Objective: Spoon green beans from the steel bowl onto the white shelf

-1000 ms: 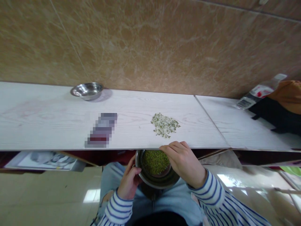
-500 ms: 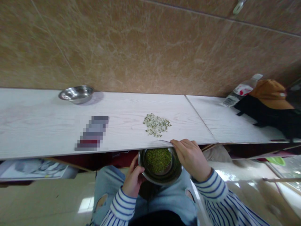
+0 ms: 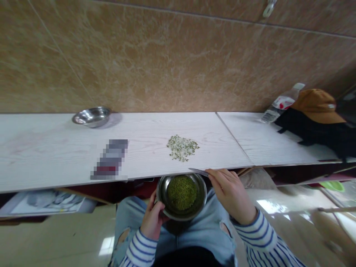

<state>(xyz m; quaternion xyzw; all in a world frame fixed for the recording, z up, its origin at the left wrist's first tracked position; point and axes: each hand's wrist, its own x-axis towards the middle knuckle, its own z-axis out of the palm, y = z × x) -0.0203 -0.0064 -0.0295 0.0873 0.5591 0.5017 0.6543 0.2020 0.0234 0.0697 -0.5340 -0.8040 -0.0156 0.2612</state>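
Observation:
My left hand point(image 3: 152, 218) grips the left rim of a steel bowl point(image 3: 202, 198), thumb on the edge, and holds it over my lap just below the table edge. Small green beans, like mung beans point(image 3: 182, 193), lie in the bowl. In my right hand point(image 3: 230, 191) is a slim metal utensil point(image 3: 198, 171); it points left over the table's front edge, and its kind is unclear from this side. Beyond it, a pile of white grains mixed with green beans point(image 3: 182, 148) is spread on the white table point(image 3: 150, 129).
Another steel bowl point(image 3: 91, 116) stands at the back left by the wall. A blurred-out flat object point(image 3: 111, 159) lies nearer the front. At the right are a plastic bottle point(image 3: 280, 105), an orange-brown cap point(image 3: 317, 105) and dark cloth point(image 3: 303, 128). An open drawer point(image 3: 55, 202) sits under the table.
The bowl of beans and my left hand have shifted slightly left and sit more level. My right hand has moved a little right and down, still with the utensil. The view has shifted slightly.

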